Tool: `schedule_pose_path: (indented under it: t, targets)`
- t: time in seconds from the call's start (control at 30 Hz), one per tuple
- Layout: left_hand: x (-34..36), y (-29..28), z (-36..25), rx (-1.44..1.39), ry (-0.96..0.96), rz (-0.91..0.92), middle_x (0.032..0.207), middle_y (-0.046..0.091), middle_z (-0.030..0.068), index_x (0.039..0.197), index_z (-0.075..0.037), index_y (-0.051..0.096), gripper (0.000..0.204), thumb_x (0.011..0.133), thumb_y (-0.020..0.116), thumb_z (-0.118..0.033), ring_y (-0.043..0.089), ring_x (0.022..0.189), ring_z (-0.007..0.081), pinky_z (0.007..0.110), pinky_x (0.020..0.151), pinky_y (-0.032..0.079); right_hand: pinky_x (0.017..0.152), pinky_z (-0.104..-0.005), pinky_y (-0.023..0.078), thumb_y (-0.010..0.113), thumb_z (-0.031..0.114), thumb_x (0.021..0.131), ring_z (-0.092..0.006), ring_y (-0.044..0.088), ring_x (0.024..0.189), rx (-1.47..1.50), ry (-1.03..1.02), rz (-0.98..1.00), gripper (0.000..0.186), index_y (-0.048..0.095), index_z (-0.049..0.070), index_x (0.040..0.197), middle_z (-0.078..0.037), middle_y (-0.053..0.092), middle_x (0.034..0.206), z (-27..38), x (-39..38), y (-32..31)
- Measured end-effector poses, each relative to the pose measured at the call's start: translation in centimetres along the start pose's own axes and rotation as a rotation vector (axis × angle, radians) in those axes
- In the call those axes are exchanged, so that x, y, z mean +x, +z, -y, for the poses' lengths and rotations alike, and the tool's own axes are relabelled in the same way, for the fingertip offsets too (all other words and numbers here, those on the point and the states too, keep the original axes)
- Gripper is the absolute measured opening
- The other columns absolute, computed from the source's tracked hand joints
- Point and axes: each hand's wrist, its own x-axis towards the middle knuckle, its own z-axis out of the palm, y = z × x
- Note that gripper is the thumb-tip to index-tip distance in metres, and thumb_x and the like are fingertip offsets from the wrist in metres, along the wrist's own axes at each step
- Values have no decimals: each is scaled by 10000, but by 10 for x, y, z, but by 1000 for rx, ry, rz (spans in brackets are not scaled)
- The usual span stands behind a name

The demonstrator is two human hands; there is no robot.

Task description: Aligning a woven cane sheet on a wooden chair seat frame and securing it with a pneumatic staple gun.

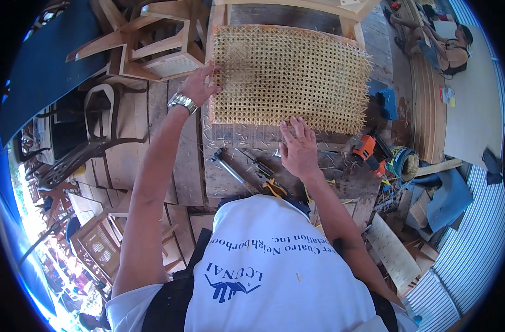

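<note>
A sheet of woven cane webbing (291, 74) lies over a wooden frame, with frayed strand ends along its right and near edges. My left hand (198, 87), with a metal watch on its wrist, rests at the sheet's left edge, thumb and fingers apart. At the near edge, my right hand (299, 148) touches the cane with its fingertips, fingers stretched out. Neither hand grips anything visible. Between my body and the sheet lie a hammer-like tool (230, 169) and a hand tool with yellow-and-black handles (273, 187). Cut cane bits litter the bench (341, 188).
An orange-and-black power tool (369, 155) and a round tub (402, 164) sit to the right. Wooden chair frames (153, 44) crowd the far left, with a dark carved chair (97, 127) below them. Another person (443, 50) sits at the far right near stacked planks (429, 116).
</note>
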Motion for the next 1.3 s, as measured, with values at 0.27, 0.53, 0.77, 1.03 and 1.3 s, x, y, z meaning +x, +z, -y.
schedule_pose_path:
  t: [0.27,0.53,0.77,1.03,1.3]
  targets:
    - [-5,-15,-19,-9,-110,7,1127,735,150,1444,-309,566,736,773,870,-314,705,980,297,450,887,557,1097,-550,349,702,203,819,-347,387,1422,43,-1,-29,593,573,83,1385,-158,446,1470,2,2,5]
    - [-2,-12,-17,33,-115,6,986,731,161,1425,-311,577,724,763,867,-359,713,969,315,457,874,558,1107,-532,356,686,183,847,-358,396,1422,2,22,-26,565,574,89,1392,-171,446,1476,2,-1,2]
    - [-1,-11,-18,-7,-170,50,1289,679,175,1438,-328,567,715,787,863,-339,670,1167,310,443,1011,521,1115,-531,352,688,174,843,-369,394,1403,9,13,-7,581,564,94,1405,-171,444,1448,1,0,3]
    - [0,-12,-27,98,-115,-4,1089,644,142,1426,-273,590,701,783,867,-311,618,1105,311,450,995,499,1106,-541,347,679,201,858,-357,402,1410,18,22,-10,568,566,105,1406,-162,460,1461,5,3,1]
    - [-4,-8,-26,-59,-140,14,944,729,111,1390,-231,614,624,811,815,-347,706,880,300,452,849,556,1114,-537,340,663,205,872,-362,403,1408,31,24,24,545,576,103,1400,-172,470,1444,4,3,-4]
